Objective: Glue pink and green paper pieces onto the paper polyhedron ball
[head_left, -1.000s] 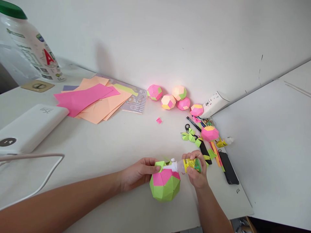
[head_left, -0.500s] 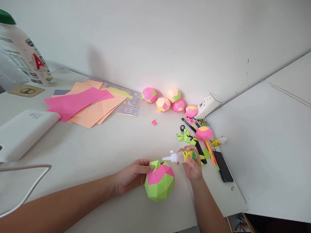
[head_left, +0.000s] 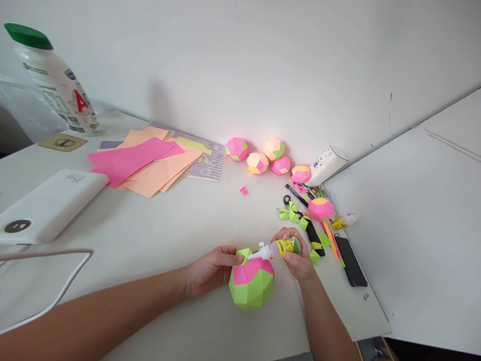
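My left hand (head_left: 221, 265) grips a large faceted paper ball (head_left: 251, 288), green below with a pink band near its top. The thumb presses on a green paper piece (head_left: 245, 254) at the ball's upper edge. In my right hand (head_left: 295, 258) is a small glue bottle (head_left: 284, 247) with a yellow and green label, held tilted nearly on its side. Its white nozzle points left, with the tip at the green piece by my left thumb; whether glue is coming out is too small to see.
Smaller paper balls (head_left: 257, 163) stand along the wall. To the right lie green paper pieces (head_left: 293, 213), a black pen (head_left: 296, 194), a second glue bottle (head_left: 343, 221) and a black phone-like slab (head_left: 350, 260). Paper sheets (head_left: 131, 159), a power bank (head_left: 56, 203) and a tall bottle (head_left: 62, 85) are left.
The glue bottle has moved down and left against the ball, bringing its nozzle tip onto the green piece. My view has shifted slightly left.
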`<move>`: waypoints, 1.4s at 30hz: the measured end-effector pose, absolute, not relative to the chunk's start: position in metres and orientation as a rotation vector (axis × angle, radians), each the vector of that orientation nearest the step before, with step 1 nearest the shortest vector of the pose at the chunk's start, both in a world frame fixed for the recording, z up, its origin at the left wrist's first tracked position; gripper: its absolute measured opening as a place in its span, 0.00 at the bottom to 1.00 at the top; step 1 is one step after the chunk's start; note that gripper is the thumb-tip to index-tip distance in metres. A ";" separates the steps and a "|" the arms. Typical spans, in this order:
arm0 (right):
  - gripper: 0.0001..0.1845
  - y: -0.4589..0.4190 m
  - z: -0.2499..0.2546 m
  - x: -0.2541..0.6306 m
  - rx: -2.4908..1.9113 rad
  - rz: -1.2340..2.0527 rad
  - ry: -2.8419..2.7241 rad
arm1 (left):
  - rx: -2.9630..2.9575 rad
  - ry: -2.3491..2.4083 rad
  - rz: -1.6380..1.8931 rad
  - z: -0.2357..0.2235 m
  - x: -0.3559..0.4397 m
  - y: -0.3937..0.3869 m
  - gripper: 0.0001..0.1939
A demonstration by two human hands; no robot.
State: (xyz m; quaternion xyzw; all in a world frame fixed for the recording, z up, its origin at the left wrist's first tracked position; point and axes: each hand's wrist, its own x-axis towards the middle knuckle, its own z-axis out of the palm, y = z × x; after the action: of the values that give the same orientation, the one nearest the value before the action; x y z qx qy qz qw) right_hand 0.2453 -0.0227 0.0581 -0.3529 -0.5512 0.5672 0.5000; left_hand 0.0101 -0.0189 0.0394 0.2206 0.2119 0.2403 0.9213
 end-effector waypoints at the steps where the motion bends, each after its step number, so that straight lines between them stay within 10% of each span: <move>1: 0.15 -0.023 0.058 0.245 -0.846 1.379 -1.336 | 0.458 0.431 0.488 0.039 0.010 -0.019 0.10; 42: 0.15 -0.021 0.062 0.240 -0.933 1.219 -1.057 | 0.478 0.418 0.483 0.039 0.009 -0.019 0.13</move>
State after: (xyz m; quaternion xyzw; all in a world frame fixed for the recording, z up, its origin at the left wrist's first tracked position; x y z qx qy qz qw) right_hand 0.2400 -0.0209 0.0619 -0.4018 -0.4553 0.5251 0.5962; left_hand 0.0091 -0.0186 0.0388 0.2329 0.2033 0.2351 0.9215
